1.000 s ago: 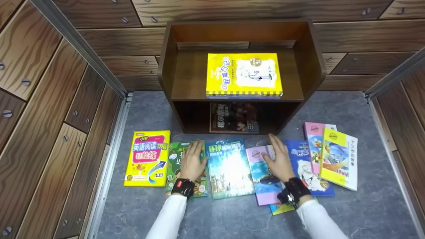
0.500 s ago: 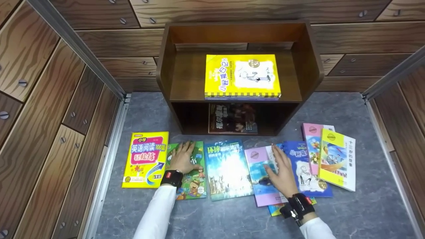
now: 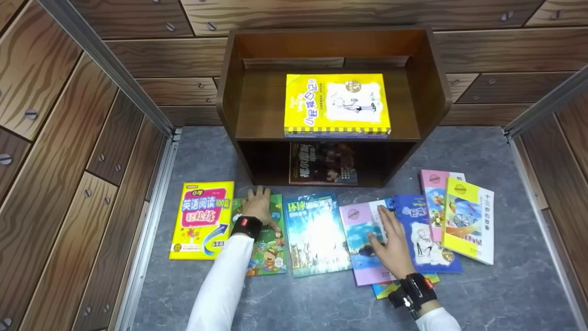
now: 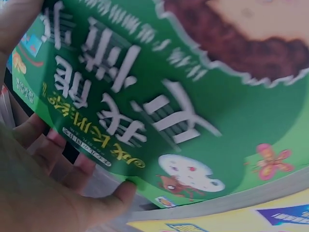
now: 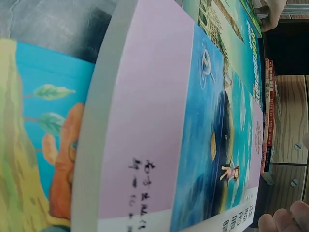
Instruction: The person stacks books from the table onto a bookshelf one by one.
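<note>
My left hand point(image 3: 258, 205) is at the far edge of a green picture-covered book point(image 3: 266, 259). In the left wrist view, fingertips point(image 4: 87, 166) curl at the edge of the green cover, and the thumb lies over it at the upper left. My right hand point(image 3: 393, 243), fingers relaxed, is over a pink book with a blue sea picture point(image 3: 360, 234) and the left side of a blue book point(image 3: 429, 248). In the right wrist view its fingertips point(image 5: 285, 221) show apart from the pink book's cover. Whether the palm touches is hidden.
A dark brown shelf point(image 3: 241, 105) stands behind, with yellow books point(image 3: 337, 103) above and a dark book point(image 3: 324, 163) below. A yellow book point(image 3: 202, 220) lies left, a teal book point(image 3: 317, 234) mid-row, a yellow-white book point(image 3: 468, 220) right. Wood-patterned walls surround the grey floor.
My left hand moves from over the middle of the green book leftward, then forward to its far edge, where the fingers curl. My right hand slides slightly back and right over the books.
</note>
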Tool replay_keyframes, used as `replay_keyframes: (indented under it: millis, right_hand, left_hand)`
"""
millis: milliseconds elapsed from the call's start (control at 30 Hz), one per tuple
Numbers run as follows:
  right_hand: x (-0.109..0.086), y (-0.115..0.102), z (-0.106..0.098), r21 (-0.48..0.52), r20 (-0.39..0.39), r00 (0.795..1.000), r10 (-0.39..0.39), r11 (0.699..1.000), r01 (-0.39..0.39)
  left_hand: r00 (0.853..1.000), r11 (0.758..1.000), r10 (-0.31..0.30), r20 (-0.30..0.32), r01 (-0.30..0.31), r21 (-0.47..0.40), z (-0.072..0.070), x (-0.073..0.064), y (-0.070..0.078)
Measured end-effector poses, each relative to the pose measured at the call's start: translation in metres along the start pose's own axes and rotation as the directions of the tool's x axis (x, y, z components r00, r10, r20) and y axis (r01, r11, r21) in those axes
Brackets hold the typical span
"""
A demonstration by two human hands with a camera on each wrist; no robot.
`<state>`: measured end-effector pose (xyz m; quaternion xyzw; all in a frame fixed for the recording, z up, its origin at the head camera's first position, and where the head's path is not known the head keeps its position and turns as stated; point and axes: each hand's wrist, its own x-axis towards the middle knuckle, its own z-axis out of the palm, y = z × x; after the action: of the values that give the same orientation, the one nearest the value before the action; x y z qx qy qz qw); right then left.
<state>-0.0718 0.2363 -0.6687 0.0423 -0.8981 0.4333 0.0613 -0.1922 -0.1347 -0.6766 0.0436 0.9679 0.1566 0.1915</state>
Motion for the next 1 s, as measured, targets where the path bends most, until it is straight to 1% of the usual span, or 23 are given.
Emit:
replay_keyframes:
  millis: [100,167,367,433,567,733,767,833,867,933,1000]
  right_hand:
    - [-0.002,0.000,0.002,0.002,0.000,1.000,-0.001,1.000,0.001]
    - [-0.003,-0.001,0.004,0.002,0.003,1.000,0.005,1.000,-0.005]
    - [-0.005,-0.002,0.006,0.006,0.029,0.999,0.031,0.999,-0.031]
    - [-0.005,-0.002,0.006,0.012,0.035,0.999,0.035,0.999,-0.035]
    - [-0.005,-0.004,0.005,0.020,0.033,0.999,0.029,0.999,-0.029]
    - [-0.005,-0.004,0.004,0.013,0.026,1.000,0.016,1.000,-0.017]
    - [-0.005,-0.004,0.004,0.014,0.025,1.000,0.015,1.000,-0.015]
    - [-0.006,-0.005,0.005,0.019,0.019,1.000,0.009,1.000,-0.010]
    - [-0.006,-0.005,0.005,0.022,0.017,1.000,0.005,1.000,-0.006]
    - [-0.007,-0.005,0.006,0.030,0.010,1.000,-0.008,1.000,0.007]
    - [-0.008,-0.005,0.007,0.035,0.002,1.000,-0.022,0.999,0.022]
  left_hand:
    - [0.998,0.999,-0.036,0.046,0.036,0.004,-0.005,0.004,0.001]
    - [0.997,0.999,-0.049,0.061,0.048,0.007,-0.007,0.005,0.002]
    - [0.997,0.999,-0.042,0.060,0.043,-0.004,-0.012,0.003,0.002]
    - [0.998,0.999,-0.031,0.063,0.032,-0.013,-0.013,0.001,0.001]
    - [0.997,0.999,0.014,0.072,-0.011,-0.039,-0.016,-0.001,-0.003]
    - [0.990,0.994,0.070,0.122,-0.059,-0.091,-0.024,-0.006,-0.009]
    - [0.989,0.991,0.088,0.123,-0.075,-0.107,-0.026,-0.007,-0.010]
    - [0.986,0.985,0.123,0.109,-0.108,-0.135,-0.028,-0.009,-0.012]
    - [0.986,0.981,0.141,0.093,-0.126,-0.148,-0.029,-0.010,-0.013]
    - [0.984,0.971,0.174,0.040,-0.165,-0.175,-0.029,-0.013,-0.014]
    - [0.981,0.961,0.194,-0.024,-0.195,-0.197,-0.027,-0.014,-0.015]
